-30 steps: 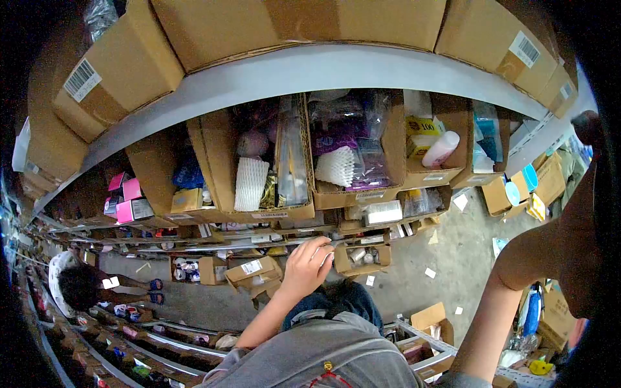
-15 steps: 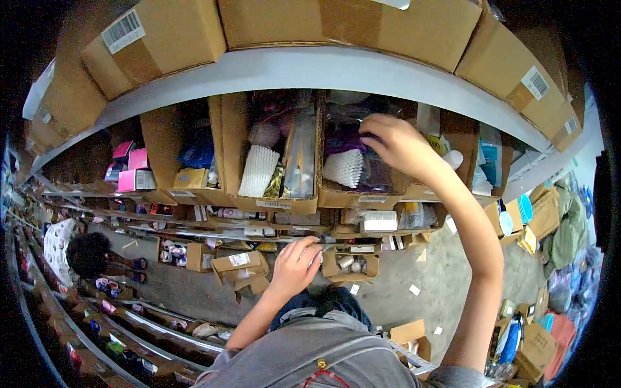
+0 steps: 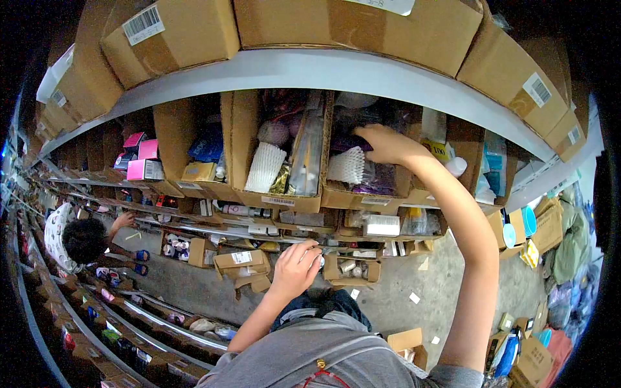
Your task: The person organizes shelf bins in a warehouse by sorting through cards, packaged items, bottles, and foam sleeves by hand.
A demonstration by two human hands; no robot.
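Note:
My right hand (image 3: 385, 143) reaches into an open cardboard bin (image 3: 375, 202) on the shelf, its fingers bent over purple plastic packages (image 3: 381, 179). Whether it grips one of them is hidden. Just left of those fingers lies a white foam-net sleeve (image 3: 347, 165). My left hand (image 3: 296, 266) is curled in front of the lower shelves, with a small pale object, too small to name, at its fingertips. The neighbouring bin holds another white foam net (image 3: 264, 167) and clear-wrapped items (image 3: 306, 161).
Closed boxes (image 3: 362, 29) line the white shelf edge (image 3: 291, 68) above. Pink boxes (image 3: 145, 169) sit at left, a white bottle (image 3: 456, 167) at right. Another person (image 3: 84, 240) crouches in the aisle at left. An open carton (image 3: 352, 270) stands below.
My right arm has swung up from the right side into the bin, and its hand has since moved slightly deeper. My left hand has hardly moved. The other person has stretched out an arm.

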